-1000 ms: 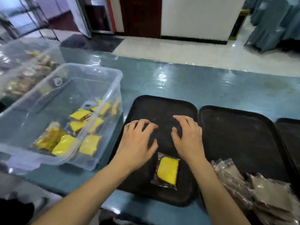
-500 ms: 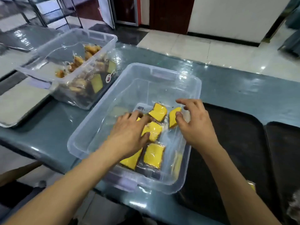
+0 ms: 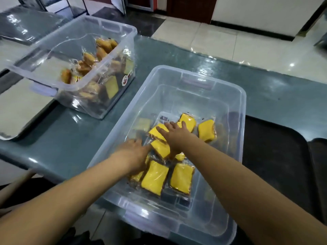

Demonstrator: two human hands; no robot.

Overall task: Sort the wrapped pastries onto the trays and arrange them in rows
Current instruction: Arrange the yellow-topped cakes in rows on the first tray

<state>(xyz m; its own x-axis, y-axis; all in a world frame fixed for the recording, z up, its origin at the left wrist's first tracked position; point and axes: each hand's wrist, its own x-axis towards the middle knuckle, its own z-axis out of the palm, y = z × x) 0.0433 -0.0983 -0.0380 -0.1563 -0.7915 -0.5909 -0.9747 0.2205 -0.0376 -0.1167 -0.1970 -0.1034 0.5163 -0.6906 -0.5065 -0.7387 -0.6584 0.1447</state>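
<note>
A clear plastic bin (image 3: 198, 77) on the counter holds several yellow pastries in clear wrappers. Both my hands are inside it. My right hand (image 3: 177, 137) lies flat with spread fingers on a yellow pastry (image 3: 156, 132) near the middle of the pile. My left hand (image 3: 134, 153) rests on the pastries at the pile's left, one finger touching another pastry (image 3: 161, 149). Two wrapped pastries (image 3: 154, 177) lie side by side just in front of my hands. One more pastry (image 3: 206, 129) lies to the right. A black tray (image 3: 274, 156) sits right of the bin.
A second clear bin (image 3: 122, 30) at the back left holds several brown and yellow wrapped pastries. A pale metal tray (image 3: 19, 106) lies at the far left. Another dark tray (image 3: 318, 156) shows at the right edge. The grey-green counter (image 3: 177, 52) runs behind the bins.
My view swung left from the black tray, where one pastry lay, to the bin. Both hands moved from the tray into the bin and now lie on the yellow pastries.
</note>
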